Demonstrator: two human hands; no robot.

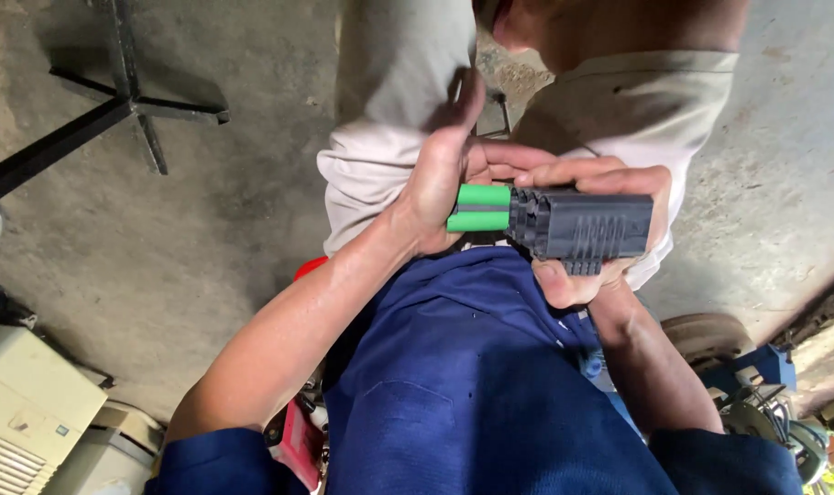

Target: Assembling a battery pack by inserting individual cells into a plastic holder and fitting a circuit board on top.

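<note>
Battery casing: a dark grey ribbed plastic casing (587, 225) is held at centre frame, above the blue-clad lap, its open end turned toward 9 o'clock.
Green cells: two green cylindrical cells (479, 208) are seen stacked and protruding from the casing's 9 o'clock end.
Right hand: the right hand (589, 261) is wrapped around the casing, fingers over the top, thumb beneath.
Left hand: the left hand (443, 179) is closed against the cells' outer ends, fingers curled behind them.
Floor: a concrete floor (206, 229) is seen all around.
Black metal frame: a black metal frame (124, 101) lies at 10 o'clock.
White appliance: a white appliance (23, 403) sits at 8 o'clock.
</note>
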